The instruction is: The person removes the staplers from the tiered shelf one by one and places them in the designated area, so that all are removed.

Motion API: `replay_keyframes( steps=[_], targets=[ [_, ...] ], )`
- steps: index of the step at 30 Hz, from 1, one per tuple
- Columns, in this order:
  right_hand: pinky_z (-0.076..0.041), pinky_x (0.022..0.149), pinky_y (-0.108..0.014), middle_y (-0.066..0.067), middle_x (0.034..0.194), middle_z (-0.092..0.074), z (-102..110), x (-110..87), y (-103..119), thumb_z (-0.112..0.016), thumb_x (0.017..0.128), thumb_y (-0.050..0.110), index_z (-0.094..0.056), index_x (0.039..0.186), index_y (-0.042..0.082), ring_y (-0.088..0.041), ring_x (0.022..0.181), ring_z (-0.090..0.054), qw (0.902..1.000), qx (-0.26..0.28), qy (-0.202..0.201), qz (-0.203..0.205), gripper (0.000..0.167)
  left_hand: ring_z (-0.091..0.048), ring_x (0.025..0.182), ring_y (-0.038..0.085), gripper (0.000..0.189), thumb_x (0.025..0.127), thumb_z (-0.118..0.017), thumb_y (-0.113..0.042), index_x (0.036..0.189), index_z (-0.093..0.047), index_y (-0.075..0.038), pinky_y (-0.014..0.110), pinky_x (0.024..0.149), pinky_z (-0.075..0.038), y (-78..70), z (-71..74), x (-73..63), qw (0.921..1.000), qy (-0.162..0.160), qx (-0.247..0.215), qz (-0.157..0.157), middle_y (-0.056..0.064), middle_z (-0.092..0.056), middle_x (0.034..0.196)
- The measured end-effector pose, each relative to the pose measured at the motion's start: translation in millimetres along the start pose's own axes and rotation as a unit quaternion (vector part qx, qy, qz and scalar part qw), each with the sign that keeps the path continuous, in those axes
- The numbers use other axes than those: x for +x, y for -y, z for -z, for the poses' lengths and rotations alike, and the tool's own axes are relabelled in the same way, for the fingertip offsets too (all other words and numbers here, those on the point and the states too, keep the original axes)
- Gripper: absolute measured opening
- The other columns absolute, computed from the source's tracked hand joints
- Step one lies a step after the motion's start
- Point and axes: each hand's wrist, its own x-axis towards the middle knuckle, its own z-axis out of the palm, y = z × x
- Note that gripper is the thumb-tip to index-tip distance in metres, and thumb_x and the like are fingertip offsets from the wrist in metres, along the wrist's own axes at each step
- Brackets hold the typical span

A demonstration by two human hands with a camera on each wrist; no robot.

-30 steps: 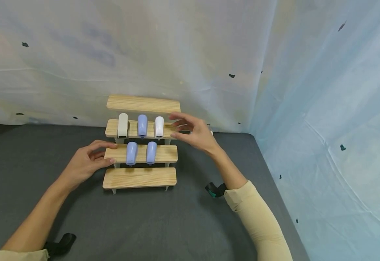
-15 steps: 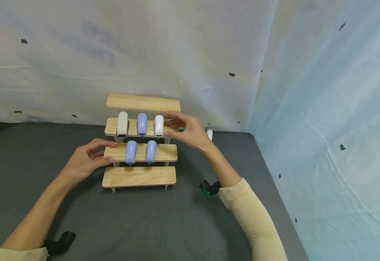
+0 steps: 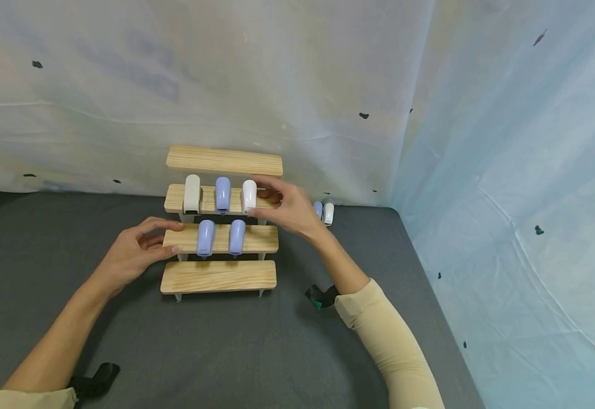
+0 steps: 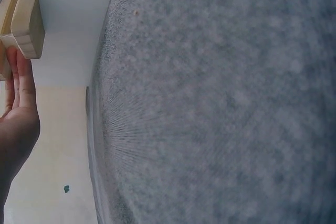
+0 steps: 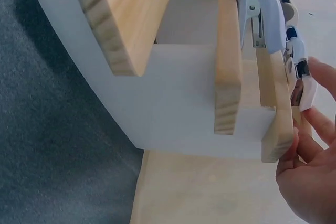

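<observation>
A four-tiered wooden display shelf [image 3: 218, 277] with white side supports stands on the dark table. My left hand [image 3: 126, 258] grips the left end of its second board from the front, thumb on the near edge and fingers behind. On the board above, my right hand [image 3: 292, 209] pinches a small white stapler [image 3: 248, 196] lengthwise, index finger at the back end and thumb at the front. Left of that stapler are a blue stapler [image 3: 222, 194] and a beige stapler [image 3: 192, 194]. Two more blue staplers, one on the left [image 3: 206, 238] and another on the right [image 3: 237, 237], sit on the second board.
Behind my right forearm, near the back curtain [image 3: 323, 85], a blue stapler [image 3: 318, 209] and a white stapler [image 3: 329, 214] lie on the table [image 3: 236, 352]. A hanging sheet [image 3: 522, 170] borders the right side. The top board [image 3: 224, 160] stands close to the curtain.
My right hand has moved left along the third board to the white stapler, closing thumb and index finger on its ends. The staplers at the back right have come into view. My left hand stays put.
</observation>
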Motion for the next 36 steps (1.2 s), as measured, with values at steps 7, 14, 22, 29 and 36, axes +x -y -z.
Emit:
replay_keyframes(
  steps=[7,14,22,29,36],
  targets=[
    [-0.052,0.086,-0.028,-0.003,0.119,-0.066,-5,1.3,-2,-0.085,0.08,0.02,-0.059,0.139,0.013,-0.015,0.103,-0.061,0.9998,0.015,-0.008,0.014,0.065,-0.056,0.11,-0.003,0.043,0.095,-0.07,-0.017,0.134,-0.057,-0.005,0.018,0.079,-0.054,-1.2,0.3,-1.1,1.0,-0.001,0.002,-0.002,0.003,-0.048,0.132],
    [-0.051,0.089,-0.027,-0.003,0.125,-0.065,-7,0.8,-1,-0.085,0.082,0.019,-0.057,0.14,0.012,-0.013,0.106,-0.061,0.9998,0.01,0.0,0.019,0.065,-0.057,0.109,-0.003,0.042,0.095,-0.07,-0.017,0.134,-0.057,-0.005,0.019,0.078,-0.055,-2.1,1.5,-3.2,1.0,-0.002,0.001,0.0,0.003,-0.048,0.132],
    [-0.05,0.089,-0.028,-0.002,0.126,-0.065,-8,-1.1,-2,-0.084,0.083,0.02,-0.057,0.14,0.014,-0.011,0.106,-0.061,0.9997,0.012,-0.003,0.021,0.063,-0.056,0.11,-0.004,0.042,0.095,-0.07,-0.017,0.134,-0.057,-0.005,0.019,0.079,-0.055,-1.0,2.2,-3.9,1.0,-0.002,0.002,-0.001,0.004,-0.048,0.132],
    [-0.05,0.091,-0.034,-0.003,0.127,-0.064,-5,-5.5,-3,-0.083,0.084,0.02,-0.057,0.141,0.016,-0.016,0.109,-0.061,0.9997,0.012,-0.004,0.018,0.063,-0.058,0.109,-0.003,0.042,0.095,-0.07,-0.017,0.134,-0.057,-0.004,0.02,0.079,-0.056,-0.8,0.8,-2.9,1.0,0.0,-0.008,-0.001,0.004,-0.047,0.132],
    [-0.049,0.095,-0.046,-0.017,0.126,-0.062,4,-17.8,11,-0.08,0.084,0.006,-0.052,0.142,0.001,-0.032,0.109,-0.06,0.9993,0.022,-0.009,0.029,0.064,-0.056,0.11,-0.004,0.042,0.096,-0.07,-0.018,0.133,-0.057,-0.005,0.02,0.08,-0.055,-0.2,-1.2,-1.9,1.0,0.002,-0.002,0.002,0.002,-0.049,0.132]
  ],
)
